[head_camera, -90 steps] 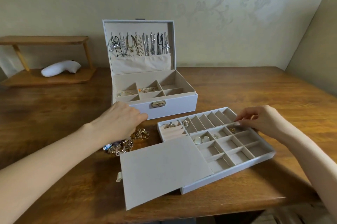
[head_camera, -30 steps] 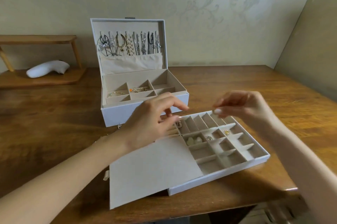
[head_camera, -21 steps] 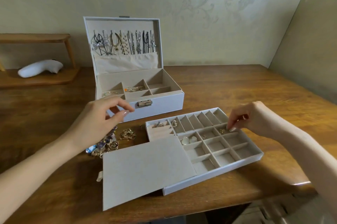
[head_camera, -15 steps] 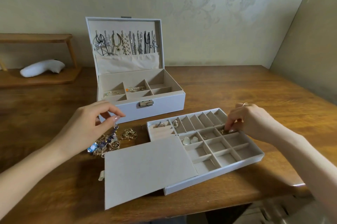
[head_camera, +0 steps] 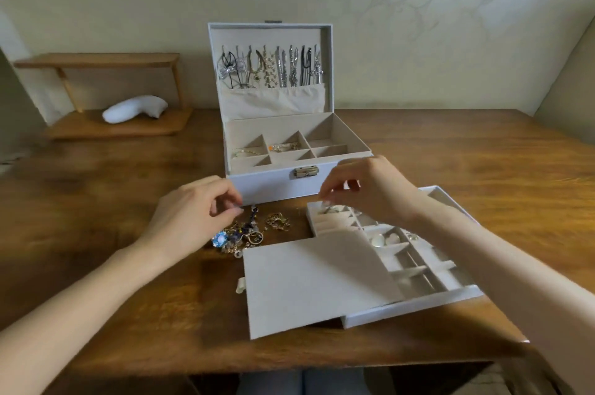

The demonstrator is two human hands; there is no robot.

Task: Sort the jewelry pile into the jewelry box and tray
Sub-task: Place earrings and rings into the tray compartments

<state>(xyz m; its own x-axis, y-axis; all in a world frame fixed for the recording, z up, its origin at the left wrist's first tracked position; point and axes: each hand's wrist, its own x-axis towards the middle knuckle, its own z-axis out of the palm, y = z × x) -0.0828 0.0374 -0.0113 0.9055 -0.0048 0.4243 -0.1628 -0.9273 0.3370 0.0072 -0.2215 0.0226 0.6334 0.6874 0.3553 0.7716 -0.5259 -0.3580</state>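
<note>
Head view: jewelry pile (head_camera: pixel 248 232) sits on the table (head_camera: pixel 96 201), right at the fingertips of the left hand (head_camera: pixel 193 214) and between the two hands. It's mixed chains and gold bits. There's a blue stone (head_camera: pixel 220 238) at the end nearest the left wrist and a gold piece (head_camera: pixel 277 221) on the side toward the right hand (head_camera: pixel 367 192).

Left hand hovers at the pile's edge, fingers curled, with a narrow gap between thumb and forefinger. Can't tell if anything is pinched.

Right hand is over the tray corner closest to the left hand. Fingers are bent down, thumb and fingertips nearly meeting above the ring slots (head_camera: pixel 335 224). Too blurred to tell if it holds a piece.

Tray (head_camera: pixel 415 307) lies under and beyond the right forearm. It's white, with many small compartments. A few pale pieces (head_camera: pixel 384 239) sit in a cell just below the right wrist. Flat grey cover (head_camera: pixel 315 282) lies skewed across the tray's end nearer the left arm, below both hands.

Jewelry box (head_camera: pixel 273 185) stands just past both hands, with its lid (head_camera: pixel 270 37) upright and its latch (head_camera: pixel 306 172) between the hands. A row of clips and chains (head_camera: pixel 273 69) hangs inside the lid above a cloth pocket (head_camera: pixel 273 101). Two box compartments hold small pieces (head_camera: pixel 285 146).

Well past the left hand is a wooden shelf (head_camera: pixel 96 59), with a white object (head_camera: pixel 133 108) on its lower board.
</note>
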